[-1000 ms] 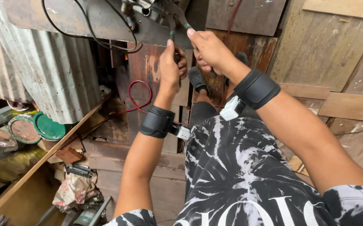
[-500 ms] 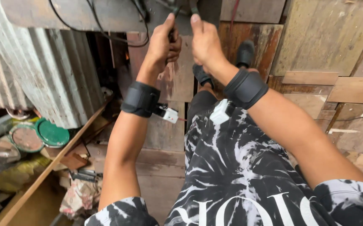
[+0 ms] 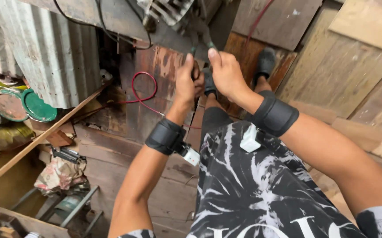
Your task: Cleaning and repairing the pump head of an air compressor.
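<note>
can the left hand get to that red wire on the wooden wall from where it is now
Probably yes. The left hand is raised on a dark tool handle, and the red wire loops just beside it with nothing between them. It would first have to release its grip.

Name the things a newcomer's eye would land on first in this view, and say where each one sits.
At top centre, the left hand and right hand are raised together, gripping the dark handles of a tool under a grey metal part. Each forearm wears a black wrist strap with a small white device. At left, a red wire loops against rusty boards beside corrugated metal sheeting.
</note>
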